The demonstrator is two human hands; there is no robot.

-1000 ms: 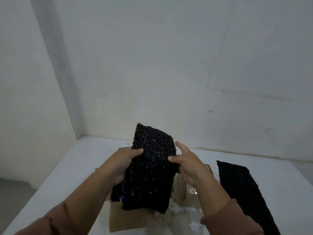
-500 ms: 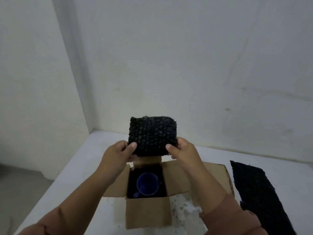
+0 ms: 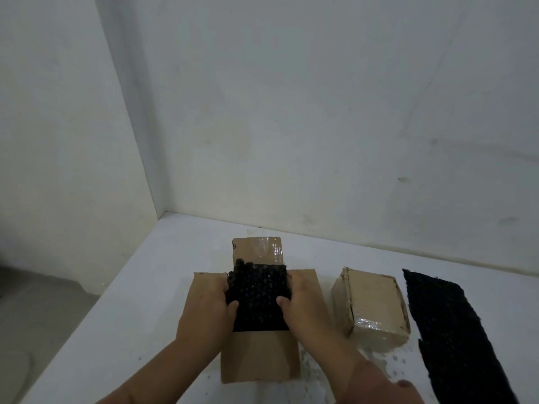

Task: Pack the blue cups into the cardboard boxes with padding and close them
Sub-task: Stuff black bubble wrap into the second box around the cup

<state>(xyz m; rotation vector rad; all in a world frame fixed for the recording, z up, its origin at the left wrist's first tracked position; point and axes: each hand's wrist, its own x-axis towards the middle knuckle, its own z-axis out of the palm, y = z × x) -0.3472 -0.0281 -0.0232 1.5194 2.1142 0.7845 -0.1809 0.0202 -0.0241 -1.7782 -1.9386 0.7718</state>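
While both hands press on it, we find the folded black bubble wrap pad (image 3: 258,297) seated in the mouth of the open cardboard box (image 3: 259,357), low and centre in the frame. Left hand (image 3: 208,309) grips the pad's left edge, thumb on top; right hand (image 3: 303,304) grips the right edge likewise. We note all four flaps lie spread outward, the far one bearing clear tape. No blue cup is visible to us; the pad covers the opening. We record a second, taped-shut cardboard box (image 3: 373,309) just right of the first, and a black bubble wrap strip (image 3: 455,333) lying flat along the white table (image 3: 140,316) at lower right.
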